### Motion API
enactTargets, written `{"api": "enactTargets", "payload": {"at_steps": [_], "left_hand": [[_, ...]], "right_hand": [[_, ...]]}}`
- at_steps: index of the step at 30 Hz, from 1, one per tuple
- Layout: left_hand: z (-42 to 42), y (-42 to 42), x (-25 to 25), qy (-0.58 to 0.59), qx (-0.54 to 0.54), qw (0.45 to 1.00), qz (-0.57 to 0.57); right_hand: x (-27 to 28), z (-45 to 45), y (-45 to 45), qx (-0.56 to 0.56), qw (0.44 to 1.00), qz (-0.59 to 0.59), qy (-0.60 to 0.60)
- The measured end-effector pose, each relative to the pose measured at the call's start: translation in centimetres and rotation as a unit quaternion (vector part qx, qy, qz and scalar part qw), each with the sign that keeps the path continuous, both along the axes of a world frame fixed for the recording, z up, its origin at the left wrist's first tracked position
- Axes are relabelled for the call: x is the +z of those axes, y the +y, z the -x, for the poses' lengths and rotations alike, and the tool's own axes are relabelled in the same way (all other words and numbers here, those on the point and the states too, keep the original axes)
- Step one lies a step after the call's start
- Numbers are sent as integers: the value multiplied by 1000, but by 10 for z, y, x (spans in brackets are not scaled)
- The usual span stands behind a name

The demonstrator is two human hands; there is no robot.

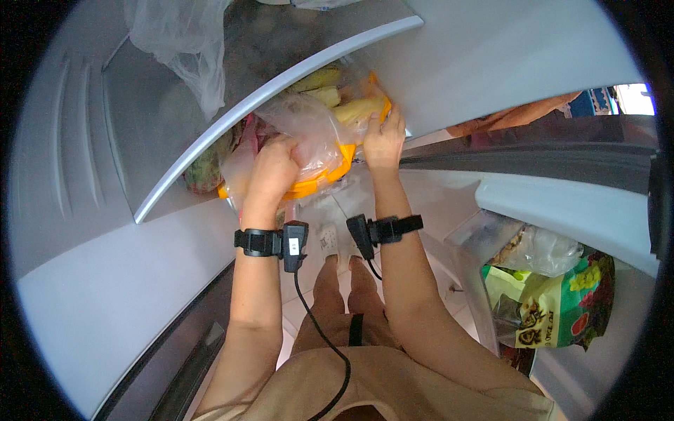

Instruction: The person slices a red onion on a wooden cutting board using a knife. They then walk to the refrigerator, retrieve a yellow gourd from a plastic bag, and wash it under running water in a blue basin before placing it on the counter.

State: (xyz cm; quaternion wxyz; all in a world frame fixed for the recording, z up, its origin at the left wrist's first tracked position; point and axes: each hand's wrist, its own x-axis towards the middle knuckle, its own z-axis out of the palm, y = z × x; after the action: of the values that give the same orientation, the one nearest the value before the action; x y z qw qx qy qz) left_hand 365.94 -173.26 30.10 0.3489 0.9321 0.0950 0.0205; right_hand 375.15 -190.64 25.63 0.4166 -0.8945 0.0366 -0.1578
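Inside an open refrigerator, a clear plastic bag with an orange edge (317, 182) lies below a glass shelf with a pale front trim (284, 87). My left hand (275, 166) is closed on the crumpled clear plastic at the bag's left part, its fingertips partly hidden. My right hand (386, 138) grips the bag's orange edge at the right. Yellow pieces of food, perhaps corn (358, 111), show in the bag between and above my hands. A green, streaked round item (204, 169) sits left of the bag, behind the shelf trim.
A thin white plastic bag (184, 52) hangs over the shelf at upper left. The open door at right has a clear bin (471, 284) holding a green printed food package (566, 305) and a clear bag (545, 250). The refrigerator's side wall (121, 258) stands at left.
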Motion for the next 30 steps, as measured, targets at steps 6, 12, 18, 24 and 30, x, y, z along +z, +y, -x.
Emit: {"api": "enactTargets", "payload": {"at_steps": [6,12,18,24,30], "left_hand": [[-5,-5,-4,40,18,998,-51],[-26,1,-17,95,16,995,23],[-50,-2,-18,131,41,941,309],[-49,-9,-16,55,1,956,287],[-57,-1,-12,80,-30,980,180]], "right_hand": [[-26,-35,3,50,958,-246,141],[-19,-37,-1,86,900,-387,182],[-1,-33,-9,85,897,-400,169],[23,-13,-8,75,897,-409,153],[38,-4,-6,81,887,-421,173]]}}
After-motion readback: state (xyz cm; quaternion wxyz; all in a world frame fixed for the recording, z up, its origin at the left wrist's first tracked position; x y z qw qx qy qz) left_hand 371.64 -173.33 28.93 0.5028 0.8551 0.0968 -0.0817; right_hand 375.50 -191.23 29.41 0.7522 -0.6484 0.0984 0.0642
